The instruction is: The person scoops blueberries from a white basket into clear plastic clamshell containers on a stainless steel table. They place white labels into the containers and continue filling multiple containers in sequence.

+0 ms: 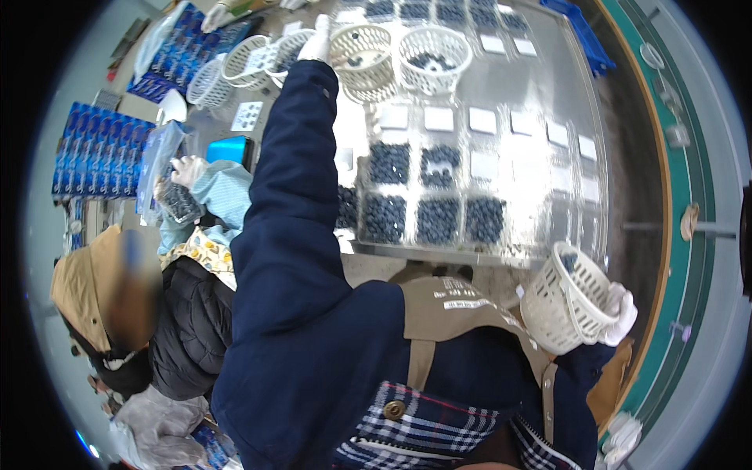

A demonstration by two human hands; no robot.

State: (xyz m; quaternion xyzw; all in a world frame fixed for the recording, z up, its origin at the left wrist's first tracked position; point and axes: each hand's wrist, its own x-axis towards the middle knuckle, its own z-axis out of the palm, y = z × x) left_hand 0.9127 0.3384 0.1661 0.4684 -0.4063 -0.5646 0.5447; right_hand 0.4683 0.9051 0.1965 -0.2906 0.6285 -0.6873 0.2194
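My right hand (618,314), in a white glove, grips the side of a white perforated plastic basket (549,311). That basket is tilted beside my body, with a few dark berries visible inside. My left arm stretches far across the steel table, and the gloved left hand (319,41) is at the rims of two white baskets. One basket (288,53) on its left holds dark berries; a stacked basket (363,59) on its right has a few. The left fingers are too small to read. Clear plastic punnets of blueberries (385,217) stand in rows before me.
Punnets with white pads (483,120) fill more rows on the steel table (581,76). Another berry basket (435,61) stands at the back. A co-worker's gloved hand (189,171) is by a punnet (179,200) at left, near blue printed cartons (100,153) and a blue box (228,150).
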